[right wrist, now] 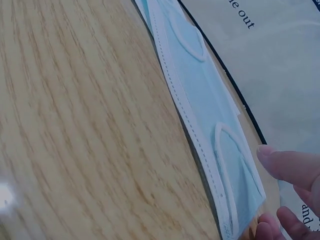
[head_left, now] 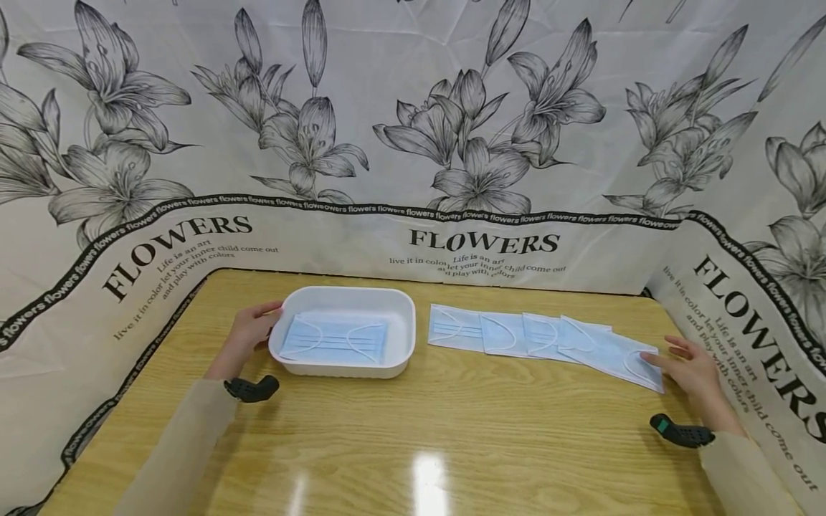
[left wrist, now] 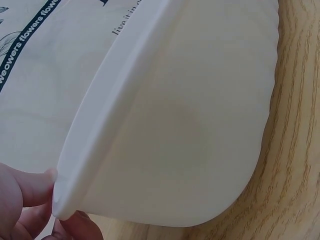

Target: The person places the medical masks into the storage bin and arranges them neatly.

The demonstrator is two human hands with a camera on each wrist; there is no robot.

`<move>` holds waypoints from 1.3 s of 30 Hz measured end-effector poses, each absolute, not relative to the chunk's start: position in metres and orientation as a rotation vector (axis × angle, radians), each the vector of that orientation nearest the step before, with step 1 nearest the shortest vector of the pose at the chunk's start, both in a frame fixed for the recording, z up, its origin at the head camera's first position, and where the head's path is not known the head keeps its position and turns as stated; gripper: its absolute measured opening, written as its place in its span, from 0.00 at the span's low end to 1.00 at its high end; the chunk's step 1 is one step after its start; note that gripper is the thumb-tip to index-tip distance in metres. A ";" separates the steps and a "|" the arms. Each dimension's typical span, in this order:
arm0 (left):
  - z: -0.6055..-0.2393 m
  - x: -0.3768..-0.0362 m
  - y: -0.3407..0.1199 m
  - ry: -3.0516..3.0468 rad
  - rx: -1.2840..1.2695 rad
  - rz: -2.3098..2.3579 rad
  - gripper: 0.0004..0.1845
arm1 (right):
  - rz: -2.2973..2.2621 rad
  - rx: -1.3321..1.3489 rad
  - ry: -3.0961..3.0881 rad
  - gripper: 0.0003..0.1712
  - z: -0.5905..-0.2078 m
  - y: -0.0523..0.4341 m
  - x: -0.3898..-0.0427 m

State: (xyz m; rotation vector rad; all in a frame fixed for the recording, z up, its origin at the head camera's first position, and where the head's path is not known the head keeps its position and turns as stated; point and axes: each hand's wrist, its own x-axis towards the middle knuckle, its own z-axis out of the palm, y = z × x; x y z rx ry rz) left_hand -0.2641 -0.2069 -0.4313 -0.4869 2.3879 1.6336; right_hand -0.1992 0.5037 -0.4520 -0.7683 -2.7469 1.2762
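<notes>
Wood table (head_left: 452, 444) nearest you; your left hand (head_left: 248, 337) grips the white tray's (head_left: 403, 315) left rim, thumb and fingers pinching the edge.
One blue mask (head_left: 335, 340) lies flat inside that tray. Your right hand (head_left: 693, 369) is open, fingertips (right wrist: 285, 165) touching the right end mask (head_left: 619, 355) of an overlapping row of masks (head_left: 516, 333), just right of the tray.
</notes>
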 end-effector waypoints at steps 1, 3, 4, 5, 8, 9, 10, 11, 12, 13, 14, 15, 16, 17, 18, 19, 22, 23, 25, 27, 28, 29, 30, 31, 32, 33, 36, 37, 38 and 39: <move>-0.431 -0.264 -0.207 2.385 -0.484 1.637 0.26 | 1.276 -0.764 -2.754 0.53 -0.453 0.505 -0.199; -0.431 -0.264 -0.207 2.380 -0.486 1.642 0.26 | 1.278 -0.756 -2.770 0.54 -0.454 0.506 -0.200; -0.431 -0.263 -0.207 2.381 -0.488 1.644 0.26 | 1.283 -0.749 -2.773 0.54 -0.455 0.506 -0.201; -0.431 -0.263 -0.207 2.380 -0.494 1.645 0.26 | 1.287 -0.740 -2.778 0.55 -0.455 0.506 -0.201; -0.430 -0.263 -0.206 2.380 -0.512 1.645 0.26 | 1.269 -0.706 -2.806 0.55 -0.455 0.504 -0.202; -0.429 -0.262 -0.206 2.382 -0.514 1.644 0.26 | 1.255 -0.693 -2.814 0.54 -0.455 0.504 -0.202; -0.429 -0.262 -0.206 2.379 -0.516 1.646 0.26 | 1.238 -0.683 -2.821 0.53 -0.455 0.504 -0.202; -0.430 -0.262 -0.205 2.377 -0.515 1.646 0.26 | 1.216 -0.672 -2.833 0.53 -0.455 0.504 -0.202; -0.430 -0.262 -0.205 2.375 -0.517 1.650 0.26 | 1.202 -0.663 -2.844 0.52 -0.456 0.504 -0.201; -0.430 -0.262 -0.205 2.373 -0.517 1.652 0.26 | 1.195 -0.654 -2.856 0.51 -0.456 0.504 -0.201; -0.431 -0.262 -0.205 2.370 -0.519 1.650 0.26 | 1.191 -0.650 -2.866 0.51 -0.456 0.504 -0.201; -0.431 -0.261 -0.205 2.368 -0.521 1.650 0.26 | 1.189 -0.652 -2.873 0.51 -0.457 0.505 -0.202; -0.431 -0.261 -0.206 2.367 -0.522 1.650 0.26 | 1.189 -0.653 -2.881 0.51 -0.457 0.505 -0.202; -0.431 -0.261 -0.206 2.368 -0.522 1.650 0.26 | 1.193 -0.657 -2.888 0.51 -0.458 0.506 -0.202; -0.431 -0.261 -0.206 2.368 -0.522 1.652 0.26 | 1.194 -0.659 -2.894 0.51 -0.458 0.506 -0.202; -0.431 -0.260 -0.206 2.371 -0.524 1.652 0.26 | 1.192 -0.667 -2.893 0.51 -0.458 0.506 -0.203; -0.429 -0.260 -0.205 2.377 -0.517 1.663 0.26 | 1.168 -0.683 -2.873 0.51 -0.458 0.508 -0.204; -0.428 -0.260 -0.204 2.378 -0.515 1.665 0.26 | 1.166 -0.674 -2.863 0.50 -0.458 0.508 -0.203; -0.429 -0.260 -0.204 2.373 -0.509 1.671 0.26 | 1.158 -0.653 -2.860 0.48 -0.457 0.509 -0.200; -0.431 -0.260 -0.202 2.363 -0.509 1.672 0.26 | 1.127 -0.646 -2.874 0.47 -0.456 0.511 -0.197; -0.432 -0.260 -0.202 2.361 -0.513 1.670 0.26 | 1.125 -0.642 -2.876 0.46 -0.455 0.513 -0.195; -0.433 -0.260 -0.202 2.357 -0.512 1.672 0.26 | 1.124 -0.631 -2.886 0.46 -0.455 0.514 -0.194; -0.434 -0.261 -0.202 2.352 -0.516 1.674 0.26 | 1.123 -0.635 -2.891 0.46 -0.455 0.516 -0.193; -0.434 -0.261 -0.201 2.356 -0.522 1.673 0.26 | 1.125 -0.652 -2.891 0.46 -0.455 0.517 -0.194; -0.434 -0.261 -0.201 2.356 -0.532 1.671 0.26 | 1.129 -0.650 -2.883 0.45 -0.456 0.518 -0.194; -0.433 -0.261 -0.202 2.358 -0.536 1.671 0.25 | 1.142 -0.650 -2.872 0.45 -0.456 0.519 -0.195; -0.430 -0.261 -0.203 2.368 -0.537 1.677 0.25 | 1.157 -0.642 -2.862 0.46 -0.456 0.520 -0.196; -0.429 -0.260 -0.203 2.371 -0.535 1.679 0.25 | 1.164 -0.641 -2.854 0.46 -0.456 0.520 -0.196; -0.428 -0.260 -0.203 2.372 -0.532 1.682 0.25 | 1.164 -0.637 -2.850 0.46 -0.455 0.520 -0.196; -0.427 -0.260 -0.203 2.371 -0.528 1.686 0.25 | 1.164 -0.636 -2.840 0.45 -0.455 0.519 -0.196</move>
